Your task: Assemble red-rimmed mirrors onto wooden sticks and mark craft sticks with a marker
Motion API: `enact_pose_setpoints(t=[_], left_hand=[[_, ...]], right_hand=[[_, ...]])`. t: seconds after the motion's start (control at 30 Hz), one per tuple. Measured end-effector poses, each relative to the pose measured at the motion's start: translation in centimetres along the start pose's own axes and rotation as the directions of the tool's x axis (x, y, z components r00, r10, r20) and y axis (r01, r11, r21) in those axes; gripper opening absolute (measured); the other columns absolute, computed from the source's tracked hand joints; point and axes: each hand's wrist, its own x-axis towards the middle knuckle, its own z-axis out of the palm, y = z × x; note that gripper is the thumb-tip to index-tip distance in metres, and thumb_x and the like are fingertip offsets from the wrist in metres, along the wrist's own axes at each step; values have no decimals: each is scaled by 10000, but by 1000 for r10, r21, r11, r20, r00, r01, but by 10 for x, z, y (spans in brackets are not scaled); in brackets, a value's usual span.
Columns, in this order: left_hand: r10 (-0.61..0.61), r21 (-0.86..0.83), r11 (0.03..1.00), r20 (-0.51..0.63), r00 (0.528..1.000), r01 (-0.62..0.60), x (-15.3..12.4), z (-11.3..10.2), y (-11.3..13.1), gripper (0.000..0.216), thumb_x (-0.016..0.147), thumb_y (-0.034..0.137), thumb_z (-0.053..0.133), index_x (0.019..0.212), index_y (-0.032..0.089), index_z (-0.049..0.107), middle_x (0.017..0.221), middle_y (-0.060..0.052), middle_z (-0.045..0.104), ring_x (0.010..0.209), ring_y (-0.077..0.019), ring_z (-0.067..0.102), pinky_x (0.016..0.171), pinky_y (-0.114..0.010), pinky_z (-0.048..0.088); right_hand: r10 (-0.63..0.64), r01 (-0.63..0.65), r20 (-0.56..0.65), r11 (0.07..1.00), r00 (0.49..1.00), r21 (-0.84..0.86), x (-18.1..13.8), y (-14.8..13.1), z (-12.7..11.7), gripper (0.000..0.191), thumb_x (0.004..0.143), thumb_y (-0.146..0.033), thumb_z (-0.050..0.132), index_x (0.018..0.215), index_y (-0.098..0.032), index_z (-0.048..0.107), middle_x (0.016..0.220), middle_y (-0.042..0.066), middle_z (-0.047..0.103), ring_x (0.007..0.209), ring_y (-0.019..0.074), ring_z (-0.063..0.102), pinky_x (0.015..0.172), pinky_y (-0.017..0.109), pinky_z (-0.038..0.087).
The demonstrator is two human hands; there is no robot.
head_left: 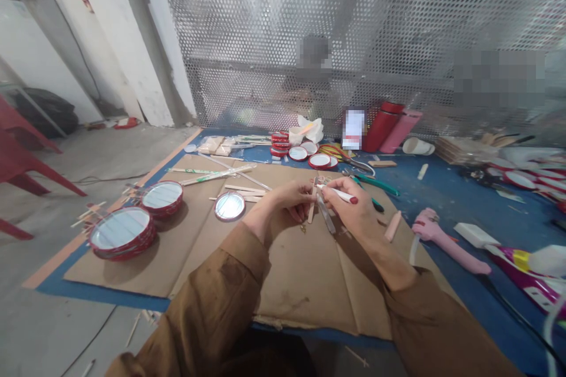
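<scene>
My left hand point(292, 197) pinches a wooden craft stick point(312, 211) upright above the cardboard. In my right hand point(354, 209) is a white marker point(339, 193) with a red end, its tip at the upper part of the stick. Just under my right fingers a greyish flat stick point(327, 218) slants down; whether a hand touches it, I cannot tell. A small gold-coloured piece point(303, 228) shows below my left fingers. Left of my left hand, a round red-rimmed tin piece point(229, 206) lies near several loose craft sticks point(247, 191).
Cardboard point(305, 294) covers part of the blue table point(411, 188). Two red round tins with sticks, one larger point(121, 230) and one smaller point(161, 197), stand left. Green-handled pliers point(375, 182) and a pink glue gun point(451, 241) lie right. Behind are a phone point(352, 129) and red bottle point(382, 126).
</scene>
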Motion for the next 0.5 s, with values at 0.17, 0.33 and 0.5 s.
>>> enact_pose_setpoints(t=[0.17,0.33,0.5], left_hand=[[-4,-12,1000,1,1000,4,-1,1,1,229,928,358,610,857,154,535,563,4,587,493,-139,607,499,-237,516],[-15,-20,1000,-6,1000,15,-2,1,3,270,915,380,639,823,157,517,546,4,582,477,-138,601,491,-240,516],[-41,-3,999,-25,999,41,-3,2,5,225,943,320,592,816,156,504,536,11,580,458,-127,594,490,-235,518]], right_hand=[[-5,5,-2,1000,1000,-26,0,-1,-1,289,791,-505,651,800,-222,594,679,19,660,603,188,618,570,306,470],[-1,1,1,1000,1000,-21,-1,-3,-2,283,795,-496,648,815,-218,600,660,17,655,584,182,610,536,291,456],[-3,3,-2,1000,1000,-28,-1,-2,-3,270,798,-483,643,815,-217,598,634,11,641,556,172,589,509,277,435]])
